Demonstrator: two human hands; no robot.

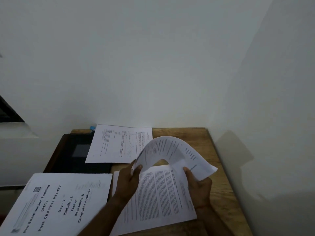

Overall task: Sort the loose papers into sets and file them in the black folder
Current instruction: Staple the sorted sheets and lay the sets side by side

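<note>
The left hand [129, 178] and right hand [199, 184] grasp with their fingers [139, 167] both ends of a bowed paper bundle [170, 149], probably to sort it, while the black folder [71, 150] lies behind, partly under a sheet [119, 143].

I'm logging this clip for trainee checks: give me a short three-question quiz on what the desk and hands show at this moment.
1. True or false: the left hand and the right hand both grip the bowed bundle of white printed sheets.
2. What lies partly on the black rectangular folder? A) a flat white printed sheet B) a metal stapler C) a red mug
3. Fill in: the white cover page at the near left of the brown wooden table reads "Pre Examination ____".
Key: 1 true; 2 A; 3 Training.
</note>
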